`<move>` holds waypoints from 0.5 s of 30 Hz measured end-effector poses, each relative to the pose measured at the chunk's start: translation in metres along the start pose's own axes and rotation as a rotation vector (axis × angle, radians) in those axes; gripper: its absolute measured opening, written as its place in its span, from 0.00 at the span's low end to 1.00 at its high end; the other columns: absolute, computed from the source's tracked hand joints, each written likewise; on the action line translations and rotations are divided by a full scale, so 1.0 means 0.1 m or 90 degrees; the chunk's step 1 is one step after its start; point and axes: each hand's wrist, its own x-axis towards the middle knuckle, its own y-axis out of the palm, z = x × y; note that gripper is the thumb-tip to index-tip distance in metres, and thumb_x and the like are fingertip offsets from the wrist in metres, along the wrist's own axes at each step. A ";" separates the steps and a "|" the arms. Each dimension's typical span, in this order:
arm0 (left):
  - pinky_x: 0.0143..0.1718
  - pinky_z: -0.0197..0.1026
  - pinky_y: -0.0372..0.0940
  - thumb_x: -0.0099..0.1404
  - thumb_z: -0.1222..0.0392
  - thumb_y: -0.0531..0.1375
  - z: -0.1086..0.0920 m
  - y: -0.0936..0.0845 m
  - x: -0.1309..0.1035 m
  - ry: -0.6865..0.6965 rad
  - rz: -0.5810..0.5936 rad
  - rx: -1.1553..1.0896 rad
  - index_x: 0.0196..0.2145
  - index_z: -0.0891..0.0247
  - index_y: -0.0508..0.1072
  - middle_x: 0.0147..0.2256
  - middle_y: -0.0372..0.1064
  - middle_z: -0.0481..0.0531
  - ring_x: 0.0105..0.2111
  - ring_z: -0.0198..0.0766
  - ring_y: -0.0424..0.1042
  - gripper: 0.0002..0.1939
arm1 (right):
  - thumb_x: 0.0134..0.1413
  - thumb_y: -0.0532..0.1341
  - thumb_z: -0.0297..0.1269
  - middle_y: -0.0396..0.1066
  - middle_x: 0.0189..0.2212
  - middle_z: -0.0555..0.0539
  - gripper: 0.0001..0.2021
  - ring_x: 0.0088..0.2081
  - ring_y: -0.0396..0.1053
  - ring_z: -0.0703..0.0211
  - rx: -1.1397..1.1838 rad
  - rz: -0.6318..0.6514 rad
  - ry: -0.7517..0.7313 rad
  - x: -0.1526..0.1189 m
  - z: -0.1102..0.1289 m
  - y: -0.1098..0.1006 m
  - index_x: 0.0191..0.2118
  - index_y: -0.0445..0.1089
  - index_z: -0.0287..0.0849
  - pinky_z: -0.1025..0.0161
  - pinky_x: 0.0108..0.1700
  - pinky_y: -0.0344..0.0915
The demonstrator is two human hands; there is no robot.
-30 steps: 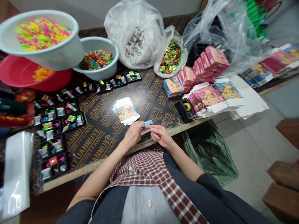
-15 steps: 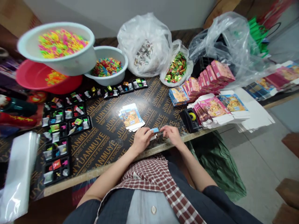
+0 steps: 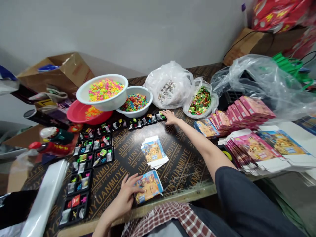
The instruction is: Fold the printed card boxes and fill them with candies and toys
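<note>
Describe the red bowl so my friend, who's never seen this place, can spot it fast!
Find the dark table with gold writing, then look toward its back left. The red bowl sits there, partly hidden by the big pale bowl. It's the only red one, with orange bits inside, while the big pale bowl and the smaller pale bowl hold many-coloured bits.

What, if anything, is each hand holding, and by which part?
The left hand lies on the left part of a blue box, the right hand at the right end of a black tray; whether either grips is unclear.
</note>
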 end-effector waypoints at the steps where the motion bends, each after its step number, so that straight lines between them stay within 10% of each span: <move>1: 0.65 0.69 0.51 0.54 0.75 0.53 0.00 0.07 0.06 -0.018 -0.021 0.000 0.42 0.52 0.79 0.60 0.68 0.54 0.64 0.52 0.62 0.25 | 0.43 0.67 0.31 0.48 0.70 0.32 0.51 0.69 0.44 0.33 -0.023 0.020 -0.013 0.13 -0.02 -0.04 0.72 0.43 0.47 0.38 0.62 0.49; 3: 0.64 0.68 0.54 0.58 0.67 0.59 -0.04 0.25 0.23 -0.049 -0.071 0.013 0.47 0.54 0.78 0.60 0.68 0.59 0.62 0.55 0.64 0.20 | 0.40 0.67 0.32 0.53 0.68 0.33 0.53 0.66 0.49 0.32 -0.057 0.059 -0.025 0.33 -0.05 -0.10 0.72 0.43 0.49 0.39 0.59 0.51; 8: 0.59 0.66 0.61 0.39 0.52 0.75 -0.19 0.60 0.60 -0.068 -0.068 0.076 0.59 0.61 0.69 0.61 0.62 0.68 0.60 0.64 0.64 0.48 | 0.36 0.70 0.34 0.60 0.62 0.33 0.54 0.61 0.54 0.32 -0.105 0.108 -0.025 0.51 -0.12 -0.11 0.71 0.46 0.51 0.41 0.57 0.52; 15: 0.57 0.62 0.61 0.42 0.59 0.70 -0.36 0.57 0.65 -0.079 0.002 0.189 0.66 0.62 0.59 0.57 0.64 0.67 0.55 0.62 0.65 0.53 | 0.37 0.70 0.36 0.61 0.57 0.33 0.54 0.57 0.60 0.35 -0.070 0.086 -0.009 0.00 -0.17 -0.01 0.71 0.46 0.50 0.42 0.57 0.53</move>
